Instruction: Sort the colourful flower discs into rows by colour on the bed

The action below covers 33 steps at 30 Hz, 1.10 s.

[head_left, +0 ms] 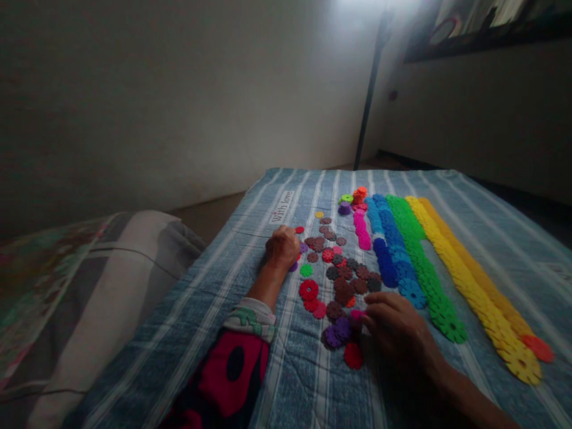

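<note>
The person's right hand (395,319) pinches a pink disc (356,316) beside the purple discs (338,331) on the striped surface (286,381). The left hand (283,245) curls by a small red disc (299,230); whether its fingers hold anything cannot be told.

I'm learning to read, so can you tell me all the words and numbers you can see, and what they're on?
"With love": on the striped cloth, just past the left hand.
That is all I can read. I can make out no letters or numbers on the coloured discs.
</note>
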### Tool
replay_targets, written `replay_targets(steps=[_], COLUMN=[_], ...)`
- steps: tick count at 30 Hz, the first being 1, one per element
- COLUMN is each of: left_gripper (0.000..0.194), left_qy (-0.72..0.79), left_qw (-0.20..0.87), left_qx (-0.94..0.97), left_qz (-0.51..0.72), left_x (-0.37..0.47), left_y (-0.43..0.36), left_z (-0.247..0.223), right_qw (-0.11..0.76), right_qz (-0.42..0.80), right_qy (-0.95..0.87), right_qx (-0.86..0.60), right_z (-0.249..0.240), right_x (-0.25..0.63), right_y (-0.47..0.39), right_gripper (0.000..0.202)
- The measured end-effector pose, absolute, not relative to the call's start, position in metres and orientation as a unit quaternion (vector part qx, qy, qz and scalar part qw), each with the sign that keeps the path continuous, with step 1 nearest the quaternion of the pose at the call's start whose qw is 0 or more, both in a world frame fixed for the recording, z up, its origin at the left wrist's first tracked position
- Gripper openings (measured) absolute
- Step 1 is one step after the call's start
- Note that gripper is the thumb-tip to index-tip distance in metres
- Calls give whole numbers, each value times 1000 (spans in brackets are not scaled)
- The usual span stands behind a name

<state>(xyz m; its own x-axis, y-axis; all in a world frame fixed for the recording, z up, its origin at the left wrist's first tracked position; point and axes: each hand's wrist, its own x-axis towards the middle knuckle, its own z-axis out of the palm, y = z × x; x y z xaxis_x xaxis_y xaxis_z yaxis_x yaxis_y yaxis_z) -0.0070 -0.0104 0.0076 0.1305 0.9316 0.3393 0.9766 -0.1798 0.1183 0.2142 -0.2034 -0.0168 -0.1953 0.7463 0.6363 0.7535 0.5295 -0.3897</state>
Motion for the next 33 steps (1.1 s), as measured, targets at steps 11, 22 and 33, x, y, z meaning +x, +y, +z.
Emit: replay_targets(steps=[11, 22, 33], left_gripper=[22, 26, 25], left_qy=[-611, -620, -628], left_qw=[56, 52, 51], left_qx=[-765, -761, -756], left_qz=[-196, -182, -177], left_x=[-13, -11, -11], left_y=[-3, -5, -6], left_z=[0, 2, 2], right_qw=[335, 49, 49], right_qz=[-97, -130, -162], right_qy=[-758, -781, -768], right_qx=[-552, -608, -618], right_z=[16, 38, 32], right_x=[252, 261, 251], right_y=[-161, -82, -83], right_gripper=[23, 23, 20])
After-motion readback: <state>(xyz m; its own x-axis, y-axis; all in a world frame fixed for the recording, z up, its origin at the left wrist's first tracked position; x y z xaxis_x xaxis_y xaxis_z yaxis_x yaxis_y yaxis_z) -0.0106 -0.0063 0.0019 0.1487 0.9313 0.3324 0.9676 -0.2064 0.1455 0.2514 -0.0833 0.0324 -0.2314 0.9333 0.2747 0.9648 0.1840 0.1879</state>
